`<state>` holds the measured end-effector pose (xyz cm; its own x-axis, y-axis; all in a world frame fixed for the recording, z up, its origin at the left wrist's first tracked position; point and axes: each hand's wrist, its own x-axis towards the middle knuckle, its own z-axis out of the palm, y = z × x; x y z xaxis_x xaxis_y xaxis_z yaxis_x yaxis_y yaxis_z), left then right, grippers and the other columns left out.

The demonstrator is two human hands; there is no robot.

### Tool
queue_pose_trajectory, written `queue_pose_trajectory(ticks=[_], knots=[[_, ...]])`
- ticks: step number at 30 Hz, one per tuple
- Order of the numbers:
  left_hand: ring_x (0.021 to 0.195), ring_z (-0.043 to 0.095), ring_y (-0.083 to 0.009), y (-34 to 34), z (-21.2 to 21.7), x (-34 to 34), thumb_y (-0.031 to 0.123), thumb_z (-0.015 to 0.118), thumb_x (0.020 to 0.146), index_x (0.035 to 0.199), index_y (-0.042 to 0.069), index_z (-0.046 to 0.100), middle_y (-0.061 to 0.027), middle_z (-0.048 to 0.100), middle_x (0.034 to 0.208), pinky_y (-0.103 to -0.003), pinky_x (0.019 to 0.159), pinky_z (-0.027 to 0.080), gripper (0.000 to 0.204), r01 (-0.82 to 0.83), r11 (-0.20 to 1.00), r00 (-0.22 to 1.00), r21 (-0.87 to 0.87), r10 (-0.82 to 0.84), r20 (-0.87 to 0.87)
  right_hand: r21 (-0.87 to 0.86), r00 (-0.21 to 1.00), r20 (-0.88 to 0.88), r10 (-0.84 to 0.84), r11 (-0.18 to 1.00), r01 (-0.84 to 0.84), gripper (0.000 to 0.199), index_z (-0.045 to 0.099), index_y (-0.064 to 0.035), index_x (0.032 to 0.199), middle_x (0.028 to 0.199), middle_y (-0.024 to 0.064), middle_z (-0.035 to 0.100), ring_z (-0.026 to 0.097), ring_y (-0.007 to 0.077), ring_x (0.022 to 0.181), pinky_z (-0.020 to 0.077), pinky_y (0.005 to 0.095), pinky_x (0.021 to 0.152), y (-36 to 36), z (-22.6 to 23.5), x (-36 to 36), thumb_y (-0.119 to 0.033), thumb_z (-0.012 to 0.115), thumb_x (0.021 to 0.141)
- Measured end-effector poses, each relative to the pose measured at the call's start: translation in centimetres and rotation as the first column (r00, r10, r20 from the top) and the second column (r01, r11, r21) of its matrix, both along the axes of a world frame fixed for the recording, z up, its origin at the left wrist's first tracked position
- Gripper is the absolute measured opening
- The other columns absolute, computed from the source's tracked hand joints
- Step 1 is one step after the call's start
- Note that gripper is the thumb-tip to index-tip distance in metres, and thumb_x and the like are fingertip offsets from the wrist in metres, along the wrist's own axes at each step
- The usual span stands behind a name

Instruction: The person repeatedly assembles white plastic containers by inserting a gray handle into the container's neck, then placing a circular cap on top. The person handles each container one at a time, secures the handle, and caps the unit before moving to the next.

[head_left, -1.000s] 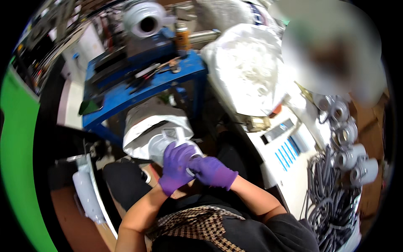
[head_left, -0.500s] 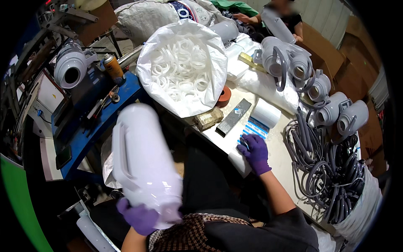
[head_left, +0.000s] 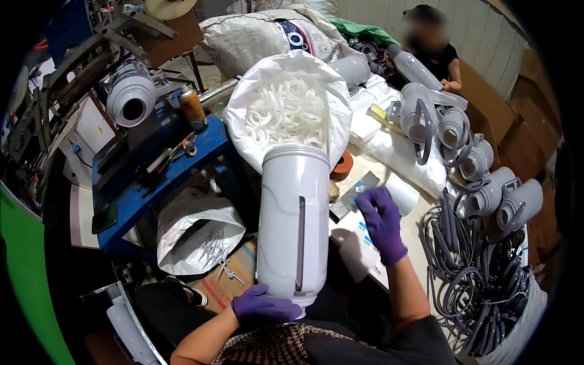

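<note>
A large light-grey plastic canister [head_left: 283, 219] stands tilted in front of me, its ribbed rim away from me and its moulded side handle turned right. My left hand [head_left: 266, 305], in a purple glove, is closed round the narrow neck at its near end. To the right, my gloved right hand [head_left: 382, 225] is raised over the table edge with thumb and fingers pinched together. A small white-and-blue piece that looks like a label shows at its fingertips, partly hidden. Below that hand lies a strip of blue-and-white labels [head_left: 368, 241], beside a white roll [head_left: 401, 193].
A white sack of translucent rings [head_left: 286, 115] stands behind the canister. Grey canister bodies [head_left: 511, 204] and bundled grey hoses [head_left: 480, 267] line the table's right side. Tools lie on a blue bench [head_left: 210, 143] at left. Across the table, a co-worker [head_left: 447, 67] handles a similar grey piece.
The canister has swung right and turned, so its handle now faces right. My left hand has moved right with it. My right hand has lifted off the label strip, fingers pinched.
</note>
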<state>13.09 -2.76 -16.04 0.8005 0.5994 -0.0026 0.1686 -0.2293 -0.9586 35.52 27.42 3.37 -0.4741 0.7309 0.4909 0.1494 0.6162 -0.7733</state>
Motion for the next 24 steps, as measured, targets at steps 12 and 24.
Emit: queue_pose_trajectory(ticks=[12,24], knots=[[0.116,0.056,-0.027,1.0,10.7,1.9,0.017,0.075,0.083,0.129,0.041,0.066,0.0024,0.056,0.135,-0.045,0.11,0.034,0.052,0.255,0.952,0.142,-0.169,0.136,0.981,0.274,0.987,0.162,-0.01,0.961,-0.035,0.059,0.066,-0.0057,0.123,0.114,0.0138,0.066,0.065,0.0268,0.105,0.0506,0.0385,0.092,5.8,2.0,-12.1,-0.04,0.084,0.078],[0.14,0.046,-0.0307,-10.3,13.6,1.6,0.019,0.087,0.076,0.161,0.005,0.016,-0.0178,0.041,0.154,-0.046,0.115,0.042,0.112,-0.411,0.911,-0.898,-0.022,-0.4,0.183,-0.138,0.747,-0.159,0.645,0.735,-0.664,0.041,0.057,-0.0099,0.144,0.095,0.0034,0.069,0.062,0.0121,0.085,0.0519,0.03,0.083,-5.6,11.1,-27.3,-0.022,0.054,0.105]])
